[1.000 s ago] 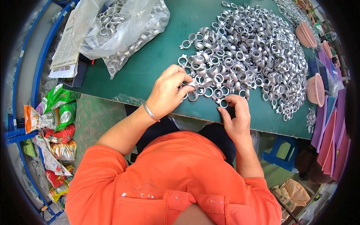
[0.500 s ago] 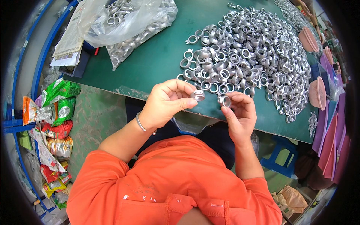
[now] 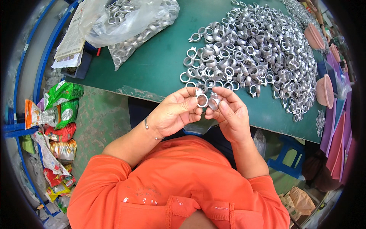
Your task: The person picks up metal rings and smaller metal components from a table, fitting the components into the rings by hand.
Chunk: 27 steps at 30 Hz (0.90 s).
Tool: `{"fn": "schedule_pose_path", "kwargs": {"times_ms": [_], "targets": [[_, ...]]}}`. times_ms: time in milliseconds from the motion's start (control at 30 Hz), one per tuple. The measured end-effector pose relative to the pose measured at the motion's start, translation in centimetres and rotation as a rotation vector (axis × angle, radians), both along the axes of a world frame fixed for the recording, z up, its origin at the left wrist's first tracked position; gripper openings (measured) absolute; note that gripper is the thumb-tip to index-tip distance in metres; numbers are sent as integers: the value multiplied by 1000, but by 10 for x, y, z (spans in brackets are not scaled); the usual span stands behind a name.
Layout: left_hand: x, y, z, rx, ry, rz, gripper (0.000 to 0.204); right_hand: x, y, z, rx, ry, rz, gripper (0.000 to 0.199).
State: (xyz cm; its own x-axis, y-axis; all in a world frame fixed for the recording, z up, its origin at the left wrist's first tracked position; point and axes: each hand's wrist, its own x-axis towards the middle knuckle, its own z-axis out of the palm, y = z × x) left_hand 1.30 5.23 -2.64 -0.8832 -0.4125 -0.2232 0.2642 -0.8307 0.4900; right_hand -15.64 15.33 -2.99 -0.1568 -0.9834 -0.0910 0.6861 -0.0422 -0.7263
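Silver-grey metal shows in both bare hands of a person seen from above, who wears a bright orange shirt [image 3: 171,171] and sits at a dark green worktop [image 3: 160,72]. The left hand [image 3: 173,108] has a narrow grip, thumb and fingers pinching a round silver ring with a small lug [image 3: 206,101]; the lug points toward the far side, and the round opening faces the viewer. The right hand [image 3: 233,118] pinches a second lugged silver ring [image 3: 214,102], turned more sideways, so its opening is harder to see. The two rings are held just beside each other, at the worktop's near edge. A thin silver open-ended bracelet [image 3: 146,123] circles the left wrist.

Just beyond the hands, a broad heap of similar silver rings [image 3: 253,53] spreads across the middle and right of the worktop. At the far left lies a clear plastic bag [image 3: 114,36] with more rings inside. Printed papers [image 3: 70,44] rest near the worktop's left end. On the right stands a round pink plastic basket [image 3: 324,91]. Below the worktop on that side is a blue plastic stool [image 3: 280,164]. Colourful shiny packets [image 3: 63,131] are stacked at the far left, beside blue shelving [image 3: 41,61].
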Motion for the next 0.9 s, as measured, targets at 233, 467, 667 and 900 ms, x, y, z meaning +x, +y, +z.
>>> {"fn": "schedule_pose_path", "kwargs": {"times_ms": [233,467,667,900], "targets": [[-1,1,2,-9,-13,-31,36,-4,1,-7,11,-121,22,29],[-3,3,-1,-25,-7,-10,33,-7,0,-12,4,-156,42,27],[-1,2,-1,-15,34,17,29,-9,-3,-13,-18,-201,65,26],[-10,-69,70,-1011,-65,781,33,-7,-1,-12,-16,-82,25,31]]}}
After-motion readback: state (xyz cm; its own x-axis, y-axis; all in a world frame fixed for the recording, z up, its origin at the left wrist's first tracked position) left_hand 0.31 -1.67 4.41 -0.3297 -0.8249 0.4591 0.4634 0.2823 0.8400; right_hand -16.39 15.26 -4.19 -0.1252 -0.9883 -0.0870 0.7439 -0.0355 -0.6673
